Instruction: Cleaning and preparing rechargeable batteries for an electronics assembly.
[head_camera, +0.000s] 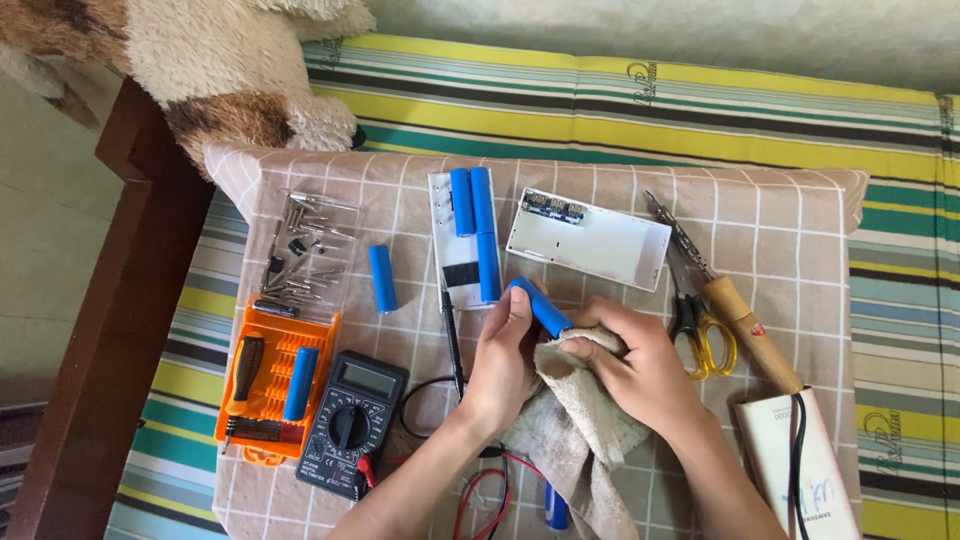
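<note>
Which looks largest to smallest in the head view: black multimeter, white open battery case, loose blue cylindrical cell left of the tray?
1. White open battery case
2. Black multimeter
3. Loose blue cylindrical cell

Even, soft daylight — bright, no harsh source visible. Shadows faint and short: a thin one under the left hand (500, 355) where it grips the blue cylindrical cell (540, 307), another beneath the right hand (640, 375) and the beige rag (575, 420) it presses to the cell's end. No glare near the grip; mild sheen only on the white plastic case (590, 240) just above it. Focus sharp at the grip, slightly softer toward the lower frame edge. Left of the grip, the floor beyond the wooden frame (110, 330) reads dimmer — slight wide-angle lean at the edges.
</note>
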